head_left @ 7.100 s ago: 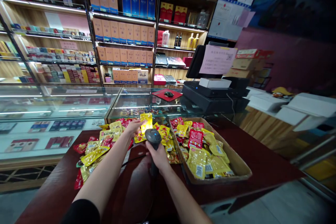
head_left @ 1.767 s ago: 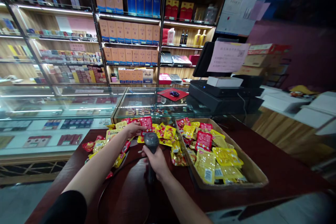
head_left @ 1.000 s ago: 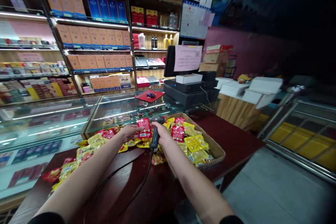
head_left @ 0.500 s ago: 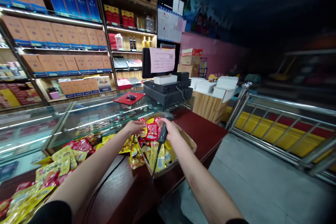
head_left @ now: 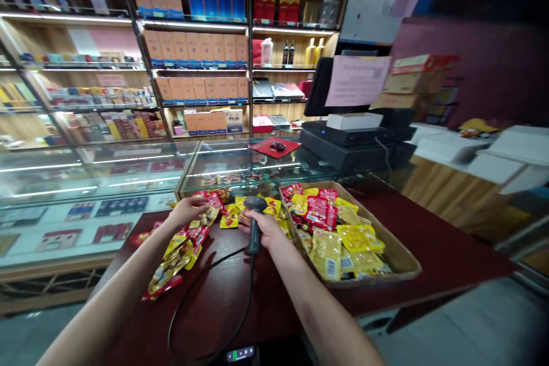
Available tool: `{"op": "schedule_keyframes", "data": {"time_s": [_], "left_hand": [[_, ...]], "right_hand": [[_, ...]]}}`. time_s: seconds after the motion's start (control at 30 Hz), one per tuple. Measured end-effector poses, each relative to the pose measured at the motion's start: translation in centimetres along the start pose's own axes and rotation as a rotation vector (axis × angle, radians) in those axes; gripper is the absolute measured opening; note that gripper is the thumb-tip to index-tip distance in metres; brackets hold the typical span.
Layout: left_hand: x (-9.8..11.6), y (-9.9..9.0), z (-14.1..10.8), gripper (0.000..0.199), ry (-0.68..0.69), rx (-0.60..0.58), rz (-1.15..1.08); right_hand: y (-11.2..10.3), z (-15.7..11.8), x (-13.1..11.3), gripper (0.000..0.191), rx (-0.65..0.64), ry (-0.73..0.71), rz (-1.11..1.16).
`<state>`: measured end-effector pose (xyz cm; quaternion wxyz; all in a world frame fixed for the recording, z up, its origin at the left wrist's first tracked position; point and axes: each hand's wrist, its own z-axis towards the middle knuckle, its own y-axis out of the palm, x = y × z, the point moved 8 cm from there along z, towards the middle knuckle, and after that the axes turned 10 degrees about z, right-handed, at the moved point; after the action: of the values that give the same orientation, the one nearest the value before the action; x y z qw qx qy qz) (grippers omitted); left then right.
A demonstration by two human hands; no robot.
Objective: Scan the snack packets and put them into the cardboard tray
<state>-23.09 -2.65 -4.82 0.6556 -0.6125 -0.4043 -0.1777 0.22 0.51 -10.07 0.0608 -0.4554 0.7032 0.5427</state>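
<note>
My right hand [head_left: 265,226] is shut around the grip of a black handheld barcode scanner [head_left: 254,227], with its head pointing up and away from me. A black cable [head_left: 205,291] runs from the scanner and loops across the dark red counter top [head_left: 433,263]. My left hand [head_left: 186,211] rests at the far side of a loose heap of red and yellow snack packets [head_left: 178,251]. Its fingers reach red packets, and I cannot tell whether they grip one. To the right, a cardboard tray [head_left: 401,257] is heaped with similar packets.
Behind the counter top stands a glass display case [head_left: 240,168], with a mouse on a red mat [head_left: 274,147] on it. A black till and monitor [head_left: 343,146] stand to the right. Product-filled shelves [head_left: 197,51] rise behind. Pale floor lies at lower right.
The view has swung back left, bringing the tray to the centre. My left hand has moved left, away from the scanner. The scanner now stands more upright in my right hand.
</note>
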Motion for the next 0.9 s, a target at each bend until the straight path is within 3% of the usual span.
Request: {"op": "schedule_keyframes", "data": {"time_s": [0.13, 0.2, 0.27, 0.33, 0.4, 0.47, 0.53, 0.67, 0.77, 0.9], "left_hand": [[-2.4, -1.6, -3.2, 0.035, 0.095, 0.197, 0.52], [-3.4, -2.0, -5.3, 0.039, 0.1, 0.323, 0.696], [-5.2, -2.7, -7.2, 0.048, 0.004, 0.445, 0.791], [-7.8, -3.1, -8.4, 0.059, -0.149, 0.464, 0.783], [-10.2, -2.6, -8.7, 0.063, -0.27, 0.4, 0.722], [-11.1, -1.6, -8.4, 0.062, -0.304, 0.344, 0.672], [-10.5, -0.3, -7.8, 0.062, -0.268, 0.351, 0.653], [-6.9, 3.8, -7.0, 0.061, -0.153, 0.395, 0.64], [-3.4, 7.7, -6.5, 0.058, -0.032, 0.422, 0.617], [0.7, 12.3, -4.6, 0.055, 0.092, 0.345, 0.542]], "right_hand": [[1.6, 1.5, 6.7, 0.008, 0.002, 0.126, -0.094], [2.1, 2.1, 8.9, 0.004, 0.002, 0.155, -0.131], [2.4, 2.6, 10.2, 0.005, 0.004, 0.164, -0.159], [2.6, 3.1, 10.9, 0.007, 0.008, 0.163, -0.171], [2.8, 3.5, 11.3, 0.007, 0.014, 0.162, -0.167], [3.0, 3.8, 11.7, 0.007, 0.01, 0.169, -0.15], [2.9, 3.8, 11.8, 0.008, 0.003, 0.178, -0.132], [1.3, 3.2, 10.8, 0.01, 0.025, 0.142, -0.117], [-1.5, 2.5, 8.2, 0.009, 0.084, 0.083, -0.123], [-5.5, 1.8, 3.4, 0.01, 0.174, -0.026, -0.129]]}}
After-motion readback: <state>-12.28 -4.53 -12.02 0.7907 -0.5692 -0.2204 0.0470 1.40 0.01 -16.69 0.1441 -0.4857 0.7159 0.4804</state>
